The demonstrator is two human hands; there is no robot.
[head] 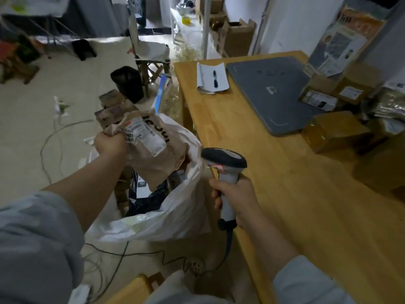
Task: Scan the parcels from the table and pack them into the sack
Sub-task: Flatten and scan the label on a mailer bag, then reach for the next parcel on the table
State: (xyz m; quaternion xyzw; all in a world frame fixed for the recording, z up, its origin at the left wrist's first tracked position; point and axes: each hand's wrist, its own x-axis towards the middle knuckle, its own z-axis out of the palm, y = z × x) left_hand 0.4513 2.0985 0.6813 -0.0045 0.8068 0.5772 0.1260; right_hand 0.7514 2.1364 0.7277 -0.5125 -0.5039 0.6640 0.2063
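Left hand (110, 143) gripped a brown paper parcel (153, 148), label partly reading "2401", over the white sack (182, 207); right hand (235, 199) clasped the scanner (224, 165) handle.

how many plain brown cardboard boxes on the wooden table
4 brown cardboard boxes, at the right end: two labelled ones right of the flat grey mat, one by its near corner, one at the frame's edge. More may be hidden.
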